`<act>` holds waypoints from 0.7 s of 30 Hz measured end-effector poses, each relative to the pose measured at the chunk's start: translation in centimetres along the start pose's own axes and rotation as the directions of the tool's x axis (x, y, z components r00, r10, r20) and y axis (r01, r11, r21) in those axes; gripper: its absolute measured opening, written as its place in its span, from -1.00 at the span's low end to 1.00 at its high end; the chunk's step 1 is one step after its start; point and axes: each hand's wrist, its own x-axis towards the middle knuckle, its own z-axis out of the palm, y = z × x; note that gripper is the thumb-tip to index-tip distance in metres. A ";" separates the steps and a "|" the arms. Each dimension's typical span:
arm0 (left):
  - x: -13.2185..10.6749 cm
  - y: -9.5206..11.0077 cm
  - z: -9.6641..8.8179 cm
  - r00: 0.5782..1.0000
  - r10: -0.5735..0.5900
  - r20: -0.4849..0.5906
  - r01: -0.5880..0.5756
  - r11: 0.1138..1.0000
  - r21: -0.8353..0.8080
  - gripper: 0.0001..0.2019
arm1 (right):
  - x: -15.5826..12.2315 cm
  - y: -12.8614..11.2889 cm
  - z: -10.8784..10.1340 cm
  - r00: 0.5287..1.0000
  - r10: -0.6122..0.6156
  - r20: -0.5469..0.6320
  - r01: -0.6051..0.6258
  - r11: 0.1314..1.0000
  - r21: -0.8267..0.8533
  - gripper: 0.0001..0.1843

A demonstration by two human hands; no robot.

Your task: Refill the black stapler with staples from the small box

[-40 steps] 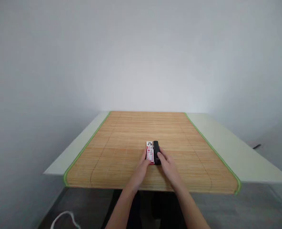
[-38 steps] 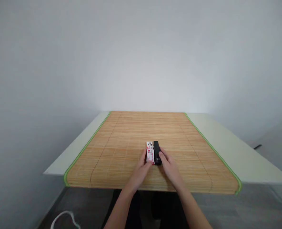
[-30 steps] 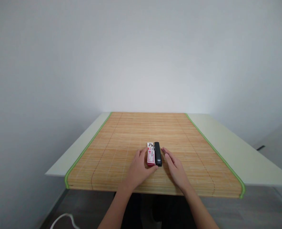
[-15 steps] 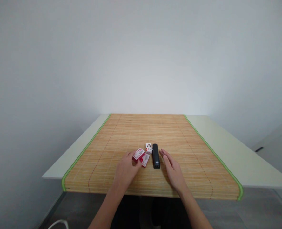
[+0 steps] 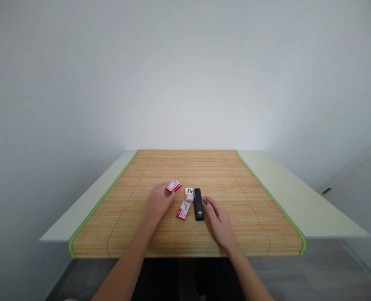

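A black stapler (image 5: 198,203) lies lengthwise on the bamboo mat (image 5: 242,200). Left of it sit a small white box (image 5: 189,194) and a red and white staple box (image 5: 183,210). My left hand (image 5: 158,202) grips a second red and white staple box (image 5: 173,186) by its near end, a little left of the others. My right hand (image 5: 219,220) rests flat on the mat with fingers stretched out, just right of the stapler and not holding it.
The mat has green edging and covers a pale table (image 5: 298,196) set against a white wall. The table's near edge runs close to my forearms. Grey floor shows below.
My left hand has taken one staple box from beside the stapler and carried it leftward; a second box now lies apart on the mat. My right hand let go of the stapler and lies flat.
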 end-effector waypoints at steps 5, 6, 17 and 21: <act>-3.9 -1.1 -2.4 0.998 -0.064 -0.008 0.065 0.995 0.082 -0.67 | 0.0 -0.1 0.1 1.000 -0.001 0.016 0.001 0.999 0.044 -0.48; -4.7 -1.3 -2.8 0.996 -0.090 -0.008 0.091 0.991 0.100 -0.70 | 0.0 0.0 0.2 1.000 -0.003 0.024 0.002 0.999 0.053 -0.47; -4.5 1.7 -2.6 1.000 -0.002 0.015 0.001 0.999 0.046 -0.60 | 0.1 0.9 0.6 1.000 -0.023 0.008 0.024 0.998 -0.054 -0.39; -1.7 3.9 -0.8 0.960 0.222 0.170 -0.217 0.975 -0.046 -0.55 | 0.1 0.9 0.7 1.000 -0.027 -0.012 0.026 0.996 -0.089 -0.38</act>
